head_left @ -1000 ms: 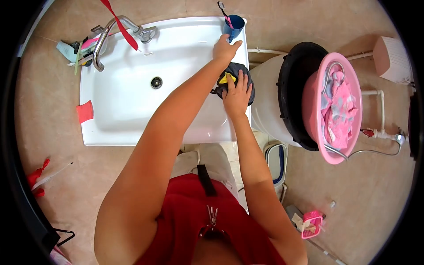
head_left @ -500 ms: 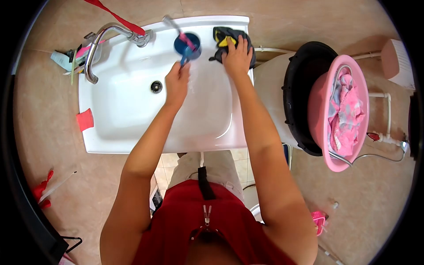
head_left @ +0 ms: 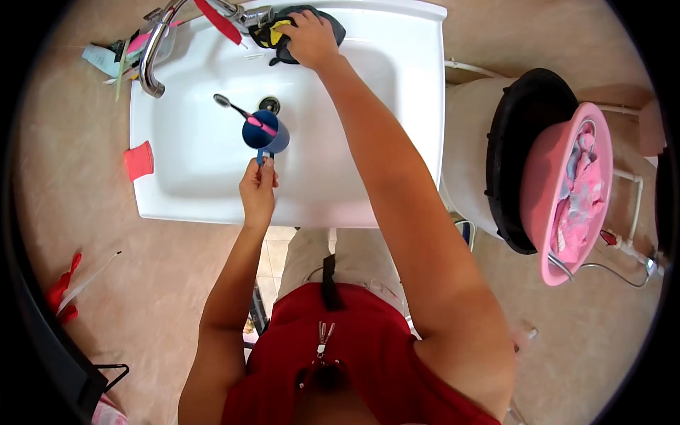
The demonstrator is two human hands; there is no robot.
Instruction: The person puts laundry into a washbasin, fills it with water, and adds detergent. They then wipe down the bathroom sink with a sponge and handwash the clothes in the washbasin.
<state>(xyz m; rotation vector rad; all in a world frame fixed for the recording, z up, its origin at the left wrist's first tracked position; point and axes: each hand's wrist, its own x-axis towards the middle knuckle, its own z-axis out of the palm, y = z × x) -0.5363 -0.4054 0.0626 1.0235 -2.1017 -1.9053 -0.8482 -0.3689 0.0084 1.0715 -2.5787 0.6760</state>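
Note:
My left hand [head_left: 258,190] pinches the handle of a blue mug [head_left: 281,139] and holds it over the sink basin, close to the drain [head_left: 269,105]. A toothbrush [head_left: 241,112] with a pink and black handle leans in the mug, its head sticking out to the left. At the back ledge of the sink [head_left: 418,113], my right hand [head_left: 310,41] grips a dark grey cloth [head_left: 331,27] with a yellow patch, pressing it down beside the tap base. The fingers are bent over the cloth, partly covering it.
A chrome tap [head_left: 146,67] arches over the basin's left side, with a red strip [head_left: 218,21] hanging near its base. A clear holder [head_left: 166,46] with toiletries stands at the back left. Right of the sink, a pink basin [head_left: 533,188] of clothes rests against a black lid [head_left: 499,152].
The mug with the toothbrush has come away from the back ledge, towards me and left, over the basin. My right hand has slid the cloth left along the ledge to the tap base.

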